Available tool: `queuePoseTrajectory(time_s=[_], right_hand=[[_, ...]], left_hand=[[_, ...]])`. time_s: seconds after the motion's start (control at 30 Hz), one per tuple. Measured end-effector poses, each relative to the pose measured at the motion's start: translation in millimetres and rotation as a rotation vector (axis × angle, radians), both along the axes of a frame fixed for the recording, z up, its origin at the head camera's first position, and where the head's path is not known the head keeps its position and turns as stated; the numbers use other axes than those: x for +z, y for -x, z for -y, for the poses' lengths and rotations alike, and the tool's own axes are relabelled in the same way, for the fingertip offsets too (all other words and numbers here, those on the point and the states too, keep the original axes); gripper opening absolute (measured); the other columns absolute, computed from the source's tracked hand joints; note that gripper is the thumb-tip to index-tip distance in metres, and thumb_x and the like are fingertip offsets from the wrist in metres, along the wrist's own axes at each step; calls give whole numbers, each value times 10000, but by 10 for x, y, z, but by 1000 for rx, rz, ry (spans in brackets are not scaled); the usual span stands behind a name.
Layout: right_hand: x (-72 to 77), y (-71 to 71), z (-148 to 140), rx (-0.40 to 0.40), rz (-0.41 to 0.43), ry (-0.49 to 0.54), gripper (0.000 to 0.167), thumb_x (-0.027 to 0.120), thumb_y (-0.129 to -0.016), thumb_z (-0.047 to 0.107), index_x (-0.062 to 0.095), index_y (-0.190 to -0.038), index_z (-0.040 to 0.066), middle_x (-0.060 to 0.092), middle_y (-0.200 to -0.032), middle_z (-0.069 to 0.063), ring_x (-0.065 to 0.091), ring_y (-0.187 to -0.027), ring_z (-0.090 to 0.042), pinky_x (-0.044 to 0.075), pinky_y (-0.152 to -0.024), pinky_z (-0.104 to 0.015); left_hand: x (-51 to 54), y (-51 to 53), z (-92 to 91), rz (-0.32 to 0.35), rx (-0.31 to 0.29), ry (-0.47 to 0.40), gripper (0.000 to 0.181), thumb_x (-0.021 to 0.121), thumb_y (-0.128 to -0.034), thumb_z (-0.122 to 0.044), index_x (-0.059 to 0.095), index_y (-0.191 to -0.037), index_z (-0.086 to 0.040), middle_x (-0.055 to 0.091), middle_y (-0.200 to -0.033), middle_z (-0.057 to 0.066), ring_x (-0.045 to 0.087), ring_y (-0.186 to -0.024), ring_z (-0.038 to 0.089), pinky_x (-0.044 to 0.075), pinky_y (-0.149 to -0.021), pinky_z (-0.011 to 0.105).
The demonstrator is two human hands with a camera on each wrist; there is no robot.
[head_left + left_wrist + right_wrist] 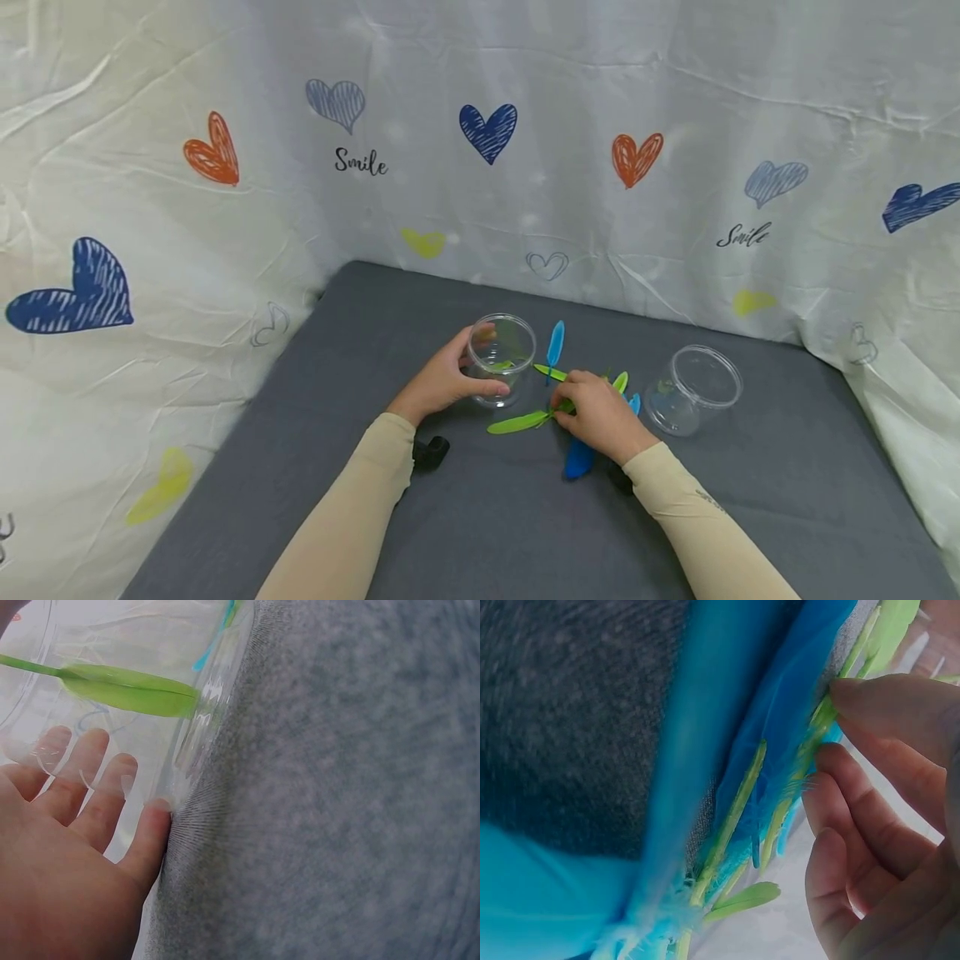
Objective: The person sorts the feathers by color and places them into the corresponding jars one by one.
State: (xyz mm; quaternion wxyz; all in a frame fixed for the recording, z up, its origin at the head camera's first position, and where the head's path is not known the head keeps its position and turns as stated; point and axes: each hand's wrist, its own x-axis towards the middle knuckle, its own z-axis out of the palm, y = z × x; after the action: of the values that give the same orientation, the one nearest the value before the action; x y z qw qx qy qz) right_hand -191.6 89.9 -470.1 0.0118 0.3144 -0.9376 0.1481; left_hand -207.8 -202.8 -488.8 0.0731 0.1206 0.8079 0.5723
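My left hand (438, 383) holds a clear plastic cup (517, 379) from its left side, thumb in front and fingers behind. Inside the cup lies a green feather (131, 691), plain in the left wrist view. To the right of the cup is a loose pile of green and blue feathers. My right hand (600, 414) reaches into the pile, thumb and forefinger pinching the stem of a green feather (517, 422). A dark blue feather (578, 460) sticks out below this hand, and a light blue feather (555, 343) lies beyond it. The hand covers part of the pile.
A second clear plastic cup (693, 392) stands right of the pile. Grey cloth (480, 517) covers the table. A white curtain (555, 208) printed with hearts hangs behind and at both sides. Black wrist gear (431, 454) shows by the left wrist.
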Motion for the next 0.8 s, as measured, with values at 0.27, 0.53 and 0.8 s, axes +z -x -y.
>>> queuePoseTrajectory(time_s=[0.27, 0.53, 0.8], right_hand=[[10, 0, -21, 28, 31, 13, 46, 821, -966, 138, 805, -967, 181, 642, -956, 40, 601, -875, -127, 566, -765, -321], [98, -30, -80, 75, -6, 38, 66, 815, -968, 121, 800, -966, 186, 663, -974, 22, 626, -895, -150, 572, -772, -331], [218, -58, -149, 42, 0, 26, 69, 794, -977, 118, 781, -1009, 178, 713, -1002, 7, 657, -951, -196, 583, -806, -365]], left_hand=[[1, 4, -7, 10, 0, -5, 1078, 989, -780, -462, 381, -1660, -321, 485, -1666, -44, 423, -1580, 245, 351, -1315, 540], [14, 13, -4, -4, -9, -1, 1076, 983, -786, -468, 376, -1664, -326, 482, -1667, -55, 424, -1578, 239, 361, -1306, 545], [18, -12, -9, -5, -7, 5, 1080, 978, -787, -486, 370, -1667, -336, 482, -1666, -64, 424, -1577, 237, 361, -1303, 553]])
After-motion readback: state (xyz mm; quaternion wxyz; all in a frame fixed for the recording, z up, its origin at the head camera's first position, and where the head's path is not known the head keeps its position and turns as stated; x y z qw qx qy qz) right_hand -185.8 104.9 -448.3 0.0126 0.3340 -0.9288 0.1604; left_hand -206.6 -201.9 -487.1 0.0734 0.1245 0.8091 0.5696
